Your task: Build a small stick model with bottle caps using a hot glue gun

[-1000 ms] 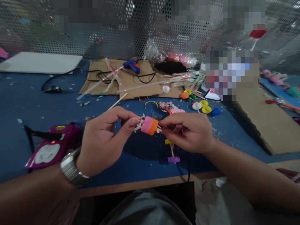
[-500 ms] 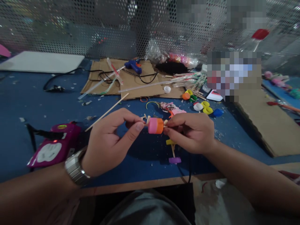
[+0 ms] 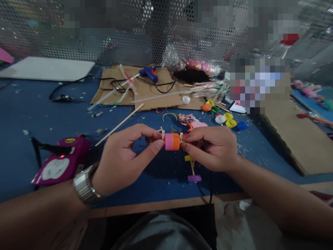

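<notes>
Between my hands sits a pair of bottle caps [image 3: 172, 142], one pink and one orange, joined face to face with thin wooden sticks at both ends. My left hand [image 3: 130, 152] pinches the stick at the pink side between thumb and forefinger. At the orange side, my right hand [image 3: 212, 147] pinches the other stick end. Just below the right fingers are a yellow cap [image 3: 189, 158] and a purple cap [image 3: 194, 178], linked by a wooden stick. Behind the hands lies a pink, scuffed-looking object [image 3: 194, 121] that I cannot identify.
A blue glue gun [image 3: 148, 73] lies on cardboard [image 3: 158, 95] at the back. Loose yellow caps [image 3: 230, 123] and a blue cap [image 3: 242, 125] are to the right. A magenta device [image 3: 62, 159] stands left, near a long wooden stick [image 3: 119, 124]. More cardboard [image 3: 299, 139] lies right.
The joined caps have turned slightly, and the small wooden pieces at both sides now stand more upright. Both hands keep their pinch, with the left slightly lower and further right.
</notes>
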